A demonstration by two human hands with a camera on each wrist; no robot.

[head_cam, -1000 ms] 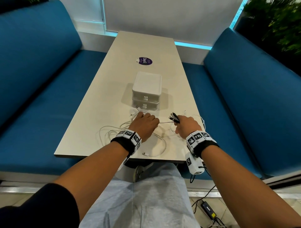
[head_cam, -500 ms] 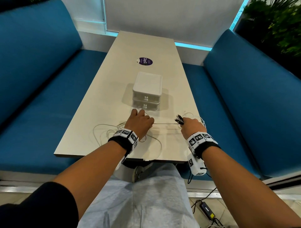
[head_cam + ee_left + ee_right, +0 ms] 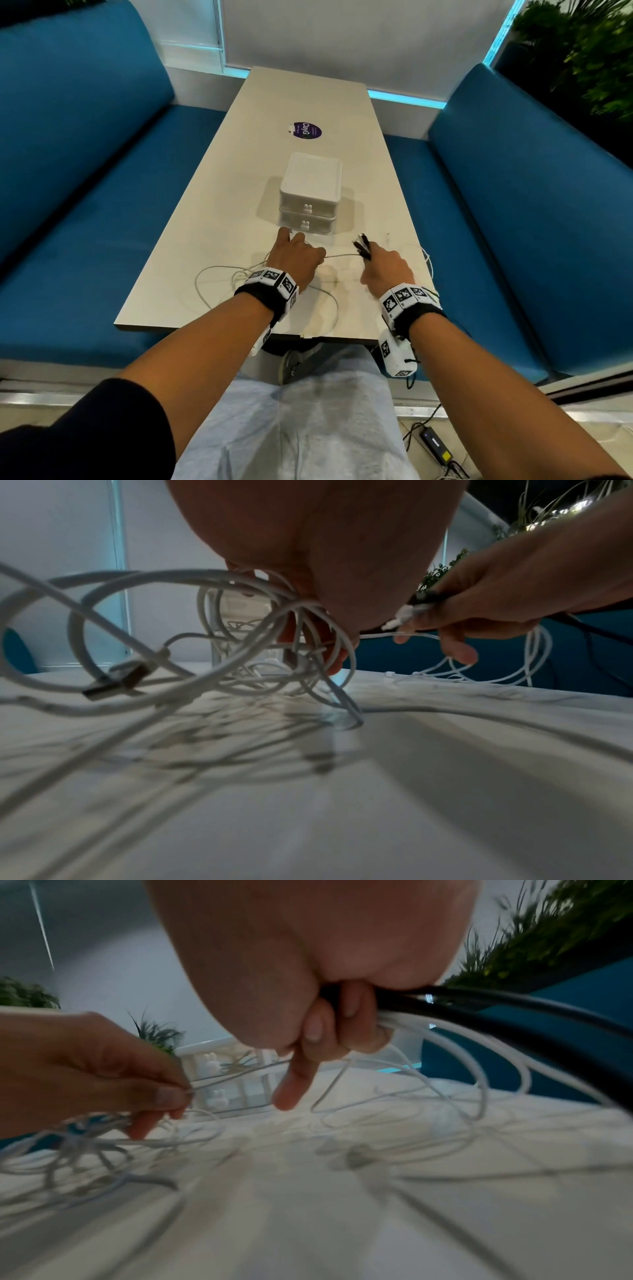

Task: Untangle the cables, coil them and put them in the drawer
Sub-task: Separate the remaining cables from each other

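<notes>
While the left hand pinches a thin white cable between thumb and fingers, the right hand is curled round a bunch of cable ends, black and white, sticking out above its knuckles. The thin strand runs taut between the two hands, just above the counter. Tangle of white cables hangs under and left of the left hand, loops sprawled on the counter toward its near edge; a USB plug dangles at the left in the left wrist view. Right wrist view: black cable and white loops trail off right from the closed fist, one finger pointing down. Small white two-drawer box sits just beyond the hands, both drawers closed, bunny-shaped knobs. Purple round sticker farther up the counter. Blue bench seats on both sides.
</notes>
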